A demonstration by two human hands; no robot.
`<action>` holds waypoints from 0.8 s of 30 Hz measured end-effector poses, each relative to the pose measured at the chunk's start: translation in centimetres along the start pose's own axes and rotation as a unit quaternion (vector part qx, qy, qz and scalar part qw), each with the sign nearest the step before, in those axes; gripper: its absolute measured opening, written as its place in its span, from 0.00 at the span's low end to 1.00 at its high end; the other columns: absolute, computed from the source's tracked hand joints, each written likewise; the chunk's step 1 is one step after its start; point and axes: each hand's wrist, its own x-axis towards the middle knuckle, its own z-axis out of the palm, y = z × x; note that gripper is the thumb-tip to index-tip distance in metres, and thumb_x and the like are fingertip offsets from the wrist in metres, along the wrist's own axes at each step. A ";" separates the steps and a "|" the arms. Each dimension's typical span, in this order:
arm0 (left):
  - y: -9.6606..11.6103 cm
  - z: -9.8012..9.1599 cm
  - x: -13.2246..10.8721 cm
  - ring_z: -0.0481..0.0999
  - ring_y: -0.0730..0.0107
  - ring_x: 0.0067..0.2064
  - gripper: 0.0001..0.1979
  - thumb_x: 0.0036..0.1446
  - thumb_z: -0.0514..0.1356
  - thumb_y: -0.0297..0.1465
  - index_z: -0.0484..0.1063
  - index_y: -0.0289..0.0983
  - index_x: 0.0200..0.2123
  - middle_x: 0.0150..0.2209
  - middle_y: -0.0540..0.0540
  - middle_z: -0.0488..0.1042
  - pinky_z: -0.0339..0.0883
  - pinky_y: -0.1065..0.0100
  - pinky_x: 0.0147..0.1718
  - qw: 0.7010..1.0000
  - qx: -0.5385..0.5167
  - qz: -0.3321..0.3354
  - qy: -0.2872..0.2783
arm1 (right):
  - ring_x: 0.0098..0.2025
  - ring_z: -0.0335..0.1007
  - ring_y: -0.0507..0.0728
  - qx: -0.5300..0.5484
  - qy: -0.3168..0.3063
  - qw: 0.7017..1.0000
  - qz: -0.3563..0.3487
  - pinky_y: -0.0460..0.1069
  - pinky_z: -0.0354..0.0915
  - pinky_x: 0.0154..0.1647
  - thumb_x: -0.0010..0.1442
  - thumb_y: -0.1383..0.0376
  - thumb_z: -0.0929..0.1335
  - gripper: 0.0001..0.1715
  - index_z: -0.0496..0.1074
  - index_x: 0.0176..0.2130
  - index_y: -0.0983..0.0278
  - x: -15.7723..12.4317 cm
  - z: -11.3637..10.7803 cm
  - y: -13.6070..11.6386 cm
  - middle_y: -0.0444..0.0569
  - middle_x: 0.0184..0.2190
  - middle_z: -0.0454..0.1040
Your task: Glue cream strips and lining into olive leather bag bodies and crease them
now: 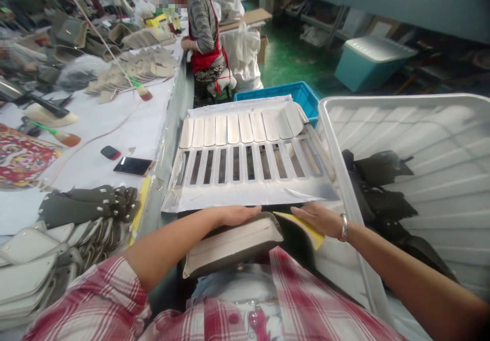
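Close to my body is a curved dark panel with a beige face (235,244). My left hand (240,215) lies along its far edge, fingers stretched out together and thumb hidden. My right hand (319,219) is closed on a yellow-faced flat piece (304,228), its fingertips pointing at my left hand. Beside that piece a dark curved surface (293,236) bends down toward my shirt; whether it belongs to the beige-faced panel I cannot tell. Just beyond both hands stands a white slotted rack (245,190), with a row of pale rectangular pieces (233,129) along its far side.
On the left table, stacked pale panels (28,274), dark pieces (84,205), a phone (133,166) and glue brushes (143,92) lie about. A large white bin (432,106) with dark pieces stands right. Beyond are a blue crate (302,93) and a person in a red apron (204,63).
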 end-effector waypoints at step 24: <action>6.6 8.8 0.2 0.59 0.48 0.55 0.43 0.47 0.61 0.43 0.48 0.29 0.61 0.58 0.32 0.57 0.53 0.54 0.53 0.897 0.347 -0.029 0.274 | 0.23 0.72 0.53 0.370 -0.260 0.890 0.053 0.45 0.67 0.18 0.57 0.46 0.63 0.26 0.55 0.41 0.64 -5.4 4.4 4.0 0.48 0.29 0.74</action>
